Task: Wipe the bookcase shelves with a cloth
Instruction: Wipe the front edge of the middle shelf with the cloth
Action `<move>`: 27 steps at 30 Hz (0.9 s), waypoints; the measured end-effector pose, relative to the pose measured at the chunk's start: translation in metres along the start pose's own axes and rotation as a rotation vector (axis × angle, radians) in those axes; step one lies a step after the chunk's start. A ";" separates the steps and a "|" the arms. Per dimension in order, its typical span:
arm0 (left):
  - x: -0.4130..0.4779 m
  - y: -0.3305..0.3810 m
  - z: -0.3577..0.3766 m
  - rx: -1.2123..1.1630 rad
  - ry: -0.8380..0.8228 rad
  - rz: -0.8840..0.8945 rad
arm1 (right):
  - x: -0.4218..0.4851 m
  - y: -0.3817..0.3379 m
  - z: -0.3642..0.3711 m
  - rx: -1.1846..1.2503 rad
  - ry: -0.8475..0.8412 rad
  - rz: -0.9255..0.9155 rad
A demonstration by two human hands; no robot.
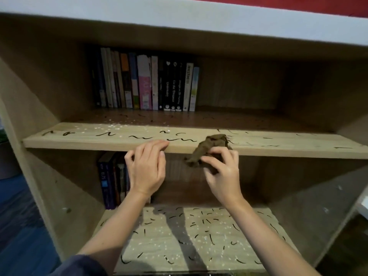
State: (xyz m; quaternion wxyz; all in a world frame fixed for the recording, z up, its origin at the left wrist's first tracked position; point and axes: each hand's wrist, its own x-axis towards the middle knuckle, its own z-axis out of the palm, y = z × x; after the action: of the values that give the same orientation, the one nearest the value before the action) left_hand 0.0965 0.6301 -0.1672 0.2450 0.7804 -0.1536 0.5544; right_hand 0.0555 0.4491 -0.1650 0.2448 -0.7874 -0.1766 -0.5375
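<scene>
Right hand (221, 170) grasps cloth (211, 146) at front edge of shelf (79, 139), apparently for wiping; left hand (147, 168), empty, fingertips resting there, likely bracing.

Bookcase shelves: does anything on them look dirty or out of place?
Yes. Black squiggly marks and white specks litter the middle shelf and the lower shelf. The right hand grips a brown cloth there.

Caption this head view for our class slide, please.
Right hand grips brown cloth on the marked shelf; left hand rests on its edge.
</scene>
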 end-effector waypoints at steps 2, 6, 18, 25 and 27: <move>0.000 0.003 0.004 -0.009 0.015 -0.028 | 0.002 0.001 -0.001 -0.003 0.014 0.000; 0.001 0.005 0.003 -0.001 0.008 -0.052 | 0.011 -0.002 -0.005 -0.018 -0.047 -0.035; 0.010 0.019 -0.008 0.084 -0.051 -0.138 | 0.050 -0.006 -0.001 0.098 -0.315 -0.018; 0.042 0.012 -0.032 -0.143 -0.186 -0.277 | 0.139 -0.016 0.033 0.271 -0.511 0.231; 0.063 -0.002 -0.039 -0.146 -0.187 -0.297 | 0.174 -0.015 0.066 0.268 -0.610 0.334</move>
State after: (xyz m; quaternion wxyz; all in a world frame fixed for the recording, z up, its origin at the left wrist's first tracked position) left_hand 0.0879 0.6553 -0.0976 0.3646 0.8228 -0.0986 0.4248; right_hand 0.1601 0.5018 -0.0196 0.3660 -0.8903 -0.1794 -0.2029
